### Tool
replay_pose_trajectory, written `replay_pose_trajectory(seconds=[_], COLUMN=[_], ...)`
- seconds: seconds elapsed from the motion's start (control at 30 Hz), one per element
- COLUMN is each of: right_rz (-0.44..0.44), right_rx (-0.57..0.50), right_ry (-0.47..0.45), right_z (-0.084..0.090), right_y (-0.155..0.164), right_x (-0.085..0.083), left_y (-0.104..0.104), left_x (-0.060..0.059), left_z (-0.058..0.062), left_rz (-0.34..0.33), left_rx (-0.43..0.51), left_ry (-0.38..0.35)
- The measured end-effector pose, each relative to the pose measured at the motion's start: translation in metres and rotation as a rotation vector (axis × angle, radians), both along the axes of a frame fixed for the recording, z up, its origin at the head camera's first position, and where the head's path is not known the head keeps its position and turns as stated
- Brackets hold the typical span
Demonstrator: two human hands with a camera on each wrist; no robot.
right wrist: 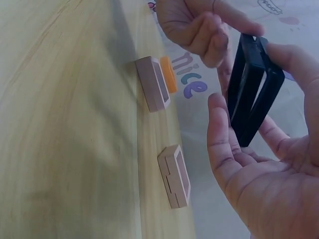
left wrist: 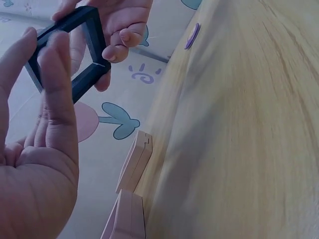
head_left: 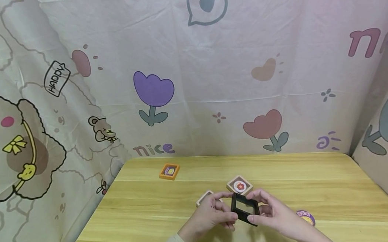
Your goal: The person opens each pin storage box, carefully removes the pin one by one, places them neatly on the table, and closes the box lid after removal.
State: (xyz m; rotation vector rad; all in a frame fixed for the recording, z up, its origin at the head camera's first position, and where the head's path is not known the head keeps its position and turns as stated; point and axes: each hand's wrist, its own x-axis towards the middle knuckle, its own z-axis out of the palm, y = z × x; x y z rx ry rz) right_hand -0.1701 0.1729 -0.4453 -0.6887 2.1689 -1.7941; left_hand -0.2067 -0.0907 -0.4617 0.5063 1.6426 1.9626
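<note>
Above the table, both hands hold a black square display frame (head_left: pixel 246 217), tilted, with a see-through middle. The left hand (head_left: pixel 210 214) has its index finger at the upper corner and its thumb by the lower left side. Opposite it, the right hand (head_left: pixel 275 212) grips the other side between thumb and fingers. From the right wrist view, the black frame (right wrist: pixel 253 59) shows two halves spread apart by a narrow gap. Just behind the hands lie a pale pink frame with a red flower badge (head_left: pixel 240 186) and a second pale frame (head_left: pixel 202 198), partly covered by the left hand.
A round purple and yellow badge (head_left: pixel 306 217) lies on the wooden table (head_left: pixel 133 213) beside the right forearm. Toward the back left is an orange frame (head_left: pixel 162 177) with a similar badge inside. A printed curtain (head_left: pixel 194 76) hangs behind the table and along both sides.
</note>
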Motion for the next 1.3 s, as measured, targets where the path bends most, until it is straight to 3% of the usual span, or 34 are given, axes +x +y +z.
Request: replay_pose_trajectory(seconds=[0.37, 0.53, 0.77, 1.3], right_rz=[0.004, -0.007, -0.085, -0.065], right_rx=[0.032, 0.032, 0.011, -0.003], right_ry=[0.026, 0.043, -0.048, -0.047], right_z=[0.0006, 0.0, 0.0022, -0.0004], right_y=[0.0022, 0.0031, 0.003, 0.0055], right_x=[0.0017, 0.0022, 0.0024, -0.0001], left_y=[-0.0035, -0.0026, -0.0019, -0.0015], left_x=[-0.0013, -0.0001, 0.0007, -0.001], left_z=[-0.0002, 0.0016, 0.0045, 0.0012], left_rz=[-0.081, -0.087, -0.073, -0.092], left_rx=[0.035, 0.016, 0.013, 0.014], left_ry=[-0.009, -0.012, 0.007, 0.035])
